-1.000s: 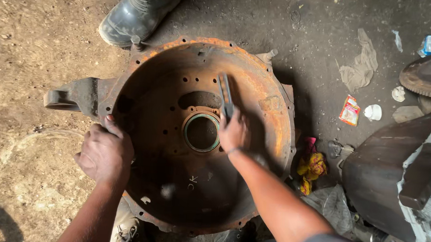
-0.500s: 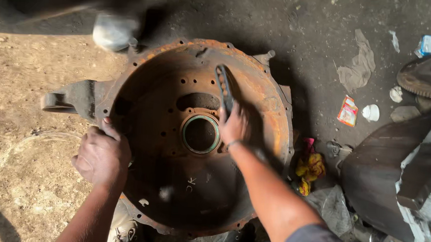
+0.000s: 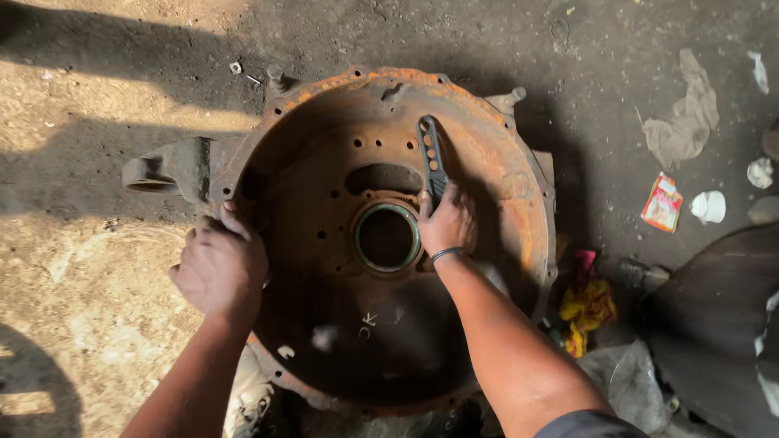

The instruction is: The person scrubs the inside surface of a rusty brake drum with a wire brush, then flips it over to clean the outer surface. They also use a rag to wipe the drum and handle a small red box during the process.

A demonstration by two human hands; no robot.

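Honestly, that big round rusty cast-metal housing looks seriously heavy and totally rigid, lying open side up on the dirt floor. The rust should give decent friction, though the rim edges look rough. Best places to grab it are probably the outer rim or the lug sticking out on its left. The left hand has its fingers curled over the left rim, gripping it. The right hand is closed around a flat dark metal tool with holes, resting inside the bowl just beside the shiny central ring. Orange-brown all over, bolt holes dotted around.
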